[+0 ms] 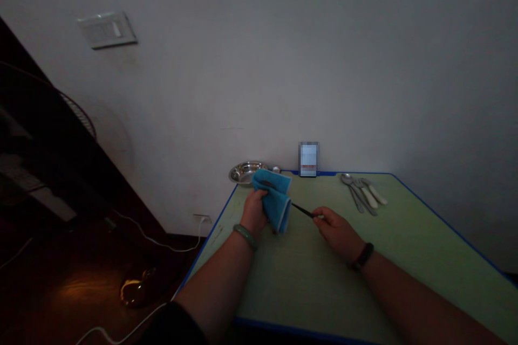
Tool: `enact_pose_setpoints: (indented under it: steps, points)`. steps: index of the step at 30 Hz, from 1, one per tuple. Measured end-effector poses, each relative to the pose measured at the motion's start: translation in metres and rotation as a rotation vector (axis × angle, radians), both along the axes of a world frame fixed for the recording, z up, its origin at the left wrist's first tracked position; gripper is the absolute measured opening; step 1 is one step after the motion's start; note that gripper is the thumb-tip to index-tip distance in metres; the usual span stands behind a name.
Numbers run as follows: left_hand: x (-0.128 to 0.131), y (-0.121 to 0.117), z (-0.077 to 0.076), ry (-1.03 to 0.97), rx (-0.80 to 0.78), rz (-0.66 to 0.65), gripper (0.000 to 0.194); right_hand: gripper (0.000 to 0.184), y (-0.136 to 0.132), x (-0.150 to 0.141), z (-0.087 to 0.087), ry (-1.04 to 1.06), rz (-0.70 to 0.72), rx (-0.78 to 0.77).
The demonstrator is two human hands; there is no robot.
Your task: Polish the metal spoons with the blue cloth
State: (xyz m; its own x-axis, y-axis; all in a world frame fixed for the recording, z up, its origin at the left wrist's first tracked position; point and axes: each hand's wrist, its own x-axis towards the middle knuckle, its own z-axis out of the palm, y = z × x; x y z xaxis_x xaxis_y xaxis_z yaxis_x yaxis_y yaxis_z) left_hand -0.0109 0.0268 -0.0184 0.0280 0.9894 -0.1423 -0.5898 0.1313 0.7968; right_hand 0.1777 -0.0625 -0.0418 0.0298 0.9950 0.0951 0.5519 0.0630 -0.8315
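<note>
Blue cloth (275,202) was bunched in the left hand (254,213), fingers closed on it, above the green surface (307,280). Right hand (338,234) was to the right of the cloth, fingers pinched on a thin dark utensil (302,210). Utensil's far end pointed at the cloth's edge; couldn't tell if they touched. Metal bowl (238,175) sat behind and left of the cloth, partly hidden by it. Lit phone (308,159) stood upright behind and right of the cloth; cutlery (370,197) lay clustered farther right.
</note>
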Motion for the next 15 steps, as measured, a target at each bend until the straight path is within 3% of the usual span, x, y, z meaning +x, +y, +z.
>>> enact_pose_setpoints:
  steps: [7,15]
  points:
    - [0.0009,-0.0019,0.001,0.069,0.122,-0.049,0.029,0.028,-0.0011,-0.0002,0.0019,-0.009,0.0,0.009]
    - [0.0012,0.0,-0.0023,0.015,0.129,-0.062,0.035,0.027,-0.0017,0.0,0.0027,-0.064,0.027,-0.006]
